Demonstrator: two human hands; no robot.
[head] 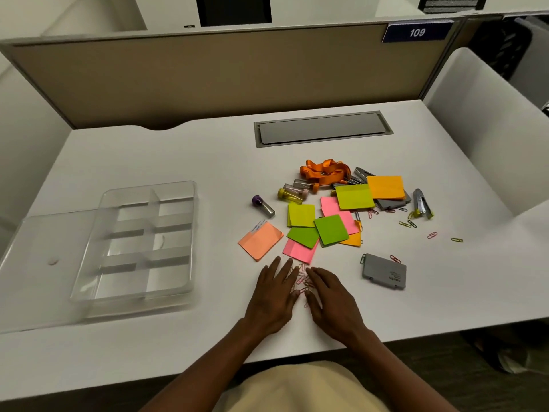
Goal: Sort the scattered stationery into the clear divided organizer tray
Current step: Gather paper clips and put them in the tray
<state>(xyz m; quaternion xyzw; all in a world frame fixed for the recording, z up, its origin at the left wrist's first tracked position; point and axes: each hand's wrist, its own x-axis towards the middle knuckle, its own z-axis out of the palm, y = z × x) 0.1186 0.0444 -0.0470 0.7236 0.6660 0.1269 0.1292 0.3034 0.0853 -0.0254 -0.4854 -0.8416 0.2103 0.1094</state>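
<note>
A: What writing can be read on the desk?

B: A dark blue sign (417, 32) on the partition's upper edge reads "109" in white. The gray flat case (384, 272) near the right hand carries small dark print, too small to read. The salmon sticky pad (260, 240) has a white label at its corner; its text is illegible.

A: And the hands?

B: The left hand (274, 295) and the right hand (329, 298) lie palm-down on the white desk (178, 150), side by side, fingers straight and slightly spread, pointing away from the person. Between and under their fingertips sits a small heap of paper clips (303, 282), mostly pink. Neither hand grips anything; the fingers rest flat at the heap's edges.

A: Where is the organizer tray?

B: The clear divided organizer tray (193, 233) stands to the left of the hands, well apart from the stationery. Its compartments look empty, and a clear flat sheet (44, 263) lies under its left part.

A: The rest of the stationery?

B: Beyond the hands lie pink, green, yellow and orange sticky pads (331, 228), an orange lanyard (325, 171), a purple-capped tube (263, 205), a yellow-capped tube (289, 194), and a stapler (421, 202), with loose clips (432, 234) scattered at right.
</note>
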